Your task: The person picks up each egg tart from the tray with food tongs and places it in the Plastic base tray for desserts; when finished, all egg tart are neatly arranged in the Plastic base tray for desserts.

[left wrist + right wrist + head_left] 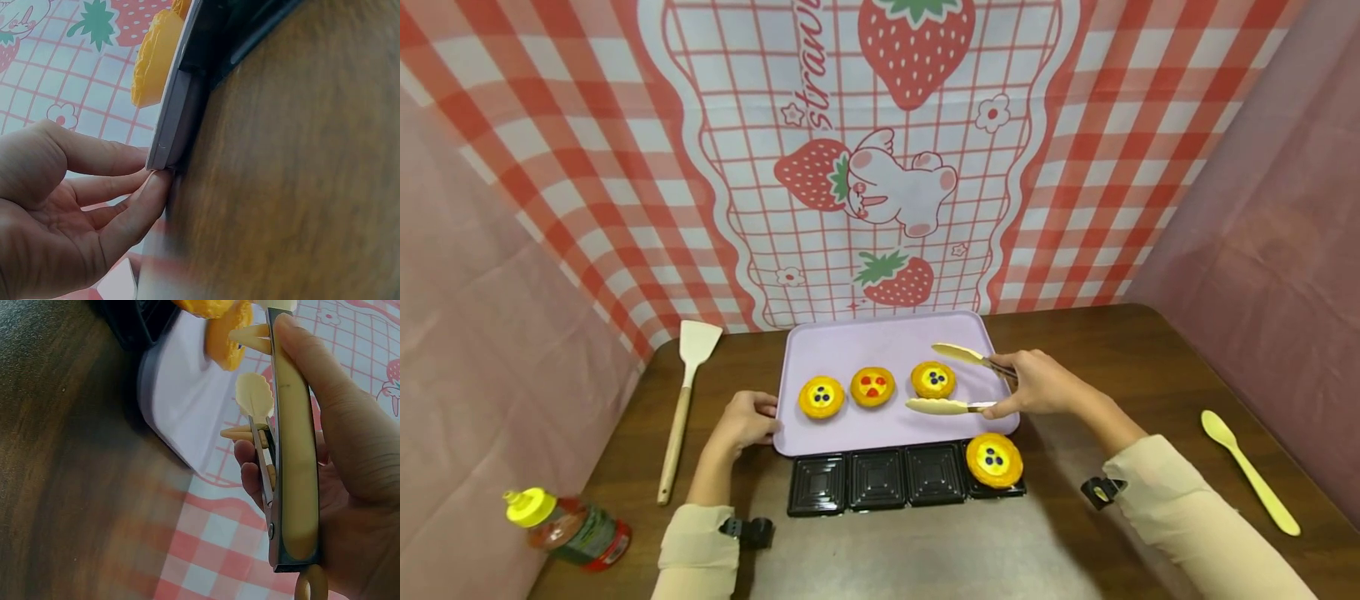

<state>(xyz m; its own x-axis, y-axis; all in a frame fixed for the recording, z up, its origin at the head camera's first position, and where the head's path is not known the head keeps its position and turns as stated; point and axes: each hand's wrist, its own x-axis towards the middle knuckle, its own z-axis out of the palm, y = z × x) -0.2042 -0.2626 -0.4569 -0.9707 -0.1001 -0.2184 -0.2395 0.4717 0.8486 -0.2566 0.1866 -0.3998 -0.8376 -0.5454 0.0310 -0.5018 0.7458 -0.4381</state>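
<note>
My left hand pinches the left rim of a lilac tray, with the thumb on one side and fingers on the other in the left wrist view. Three tarts lie in a row on the tray: a blueberry tart, a red-topped tart and another blueberry tart. Cream-tipped tongs are held in my right hand. Their spread tips lie on either side of the rightmost tray tart. A further blueberry tart sits in the right end compartment of a black plastic tray, whose other compartments hold nothing.
A spatula with a wooden handle lies on the left, near a yellow-capped squeeze bottle. At the right lies a pale yellow spoon. A checked strawberry cloth hangs behind the wooden table.
</note>
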